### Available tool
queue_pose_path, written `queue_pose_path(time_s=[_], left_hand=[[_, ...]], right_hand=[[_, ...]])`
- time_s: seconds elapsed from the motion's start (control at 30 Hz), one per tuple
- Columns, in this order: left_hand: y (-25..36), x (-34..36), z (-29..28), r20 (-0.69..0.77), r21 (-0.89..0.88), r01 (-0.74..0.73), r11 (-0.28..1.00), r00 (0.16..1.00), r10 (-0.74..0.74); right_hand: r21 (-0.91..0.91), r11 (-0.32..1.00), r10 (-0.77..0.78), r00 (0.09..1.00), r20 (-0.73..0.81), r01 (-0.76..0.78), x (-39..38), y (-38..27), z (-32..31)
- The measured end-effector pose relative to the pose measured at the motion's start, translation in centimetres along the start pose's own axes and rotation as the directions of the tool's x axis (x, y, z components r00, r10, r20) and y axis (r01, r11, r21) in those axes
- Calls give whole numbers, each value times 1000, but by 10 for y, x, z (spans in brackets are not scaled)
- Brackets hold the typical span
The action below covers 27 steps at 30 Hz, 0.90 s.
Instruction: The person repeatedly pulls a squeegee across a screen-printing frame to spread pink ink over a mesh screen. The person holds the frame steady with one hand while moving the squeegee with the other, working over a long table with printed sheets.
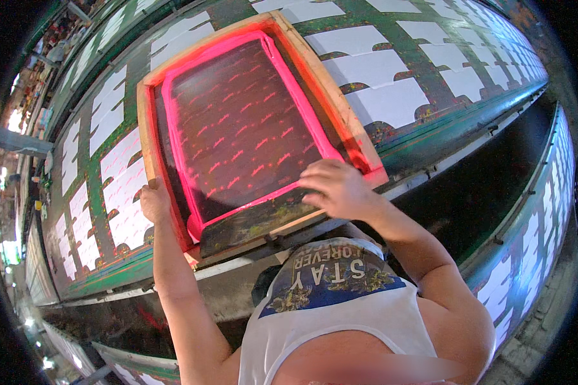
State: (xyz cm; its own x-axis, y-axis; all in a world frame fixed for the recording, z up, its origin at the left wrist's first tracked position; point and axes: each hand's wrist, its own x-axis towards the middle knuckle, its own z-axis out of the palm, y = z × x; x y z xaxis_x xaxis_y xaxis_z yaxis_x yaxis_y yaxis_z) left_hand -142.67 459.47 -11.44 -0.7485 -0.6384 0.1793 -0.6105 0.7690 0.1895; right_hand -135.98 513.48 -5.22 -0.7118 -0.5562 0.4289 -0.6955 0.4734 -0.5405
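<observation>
A wooden-framed printing screen (pixel 219 122), with bright pink ink around its mesh and rows of small pink marks across it, lies tilted over a long green table. My left hand (pixel 155 201) is closed around the left rail of its wooden frame (pixel 146 138). Across the near side of the screen runs a dark, stained board (pixel 253 224), pink along its upper edge. My right hand (pixel 341 189) is over the board's right end, by the near right corner. Its fingers are bent, and what they grip is hidden.
White cut pieces (pixel 371 70) lie in rows on the green table (pixel 404 151), some near the left with pink print (pixel 127 192). A metal rail (pixel 456 157) edges the table. Behind me on the right stands another table with white pieces (pixel 533 234), across a dark gap.
</observation>
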Motion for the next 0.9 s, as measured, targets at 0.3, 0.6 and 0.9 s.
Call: queue_pose_path(time_s=[0.3, 0.6, 0.9], left_hand=[[6, 4, 2, -17, 115, 8, 993, 1000, -6], [-4, 5, 4, -20, -163, -33, 986, 999, 30], [-28, 12, 8, 53, -519, 10, 855, 998, 20]], right_hand=[[-234, 810, 495, 841, -220, -538, -8, 137, -41], [-183, 737, 626, 759, -177, -651, 57, 174, -20], [-44, 785, 593, 771, -233, -617, 56, 199, -11]])
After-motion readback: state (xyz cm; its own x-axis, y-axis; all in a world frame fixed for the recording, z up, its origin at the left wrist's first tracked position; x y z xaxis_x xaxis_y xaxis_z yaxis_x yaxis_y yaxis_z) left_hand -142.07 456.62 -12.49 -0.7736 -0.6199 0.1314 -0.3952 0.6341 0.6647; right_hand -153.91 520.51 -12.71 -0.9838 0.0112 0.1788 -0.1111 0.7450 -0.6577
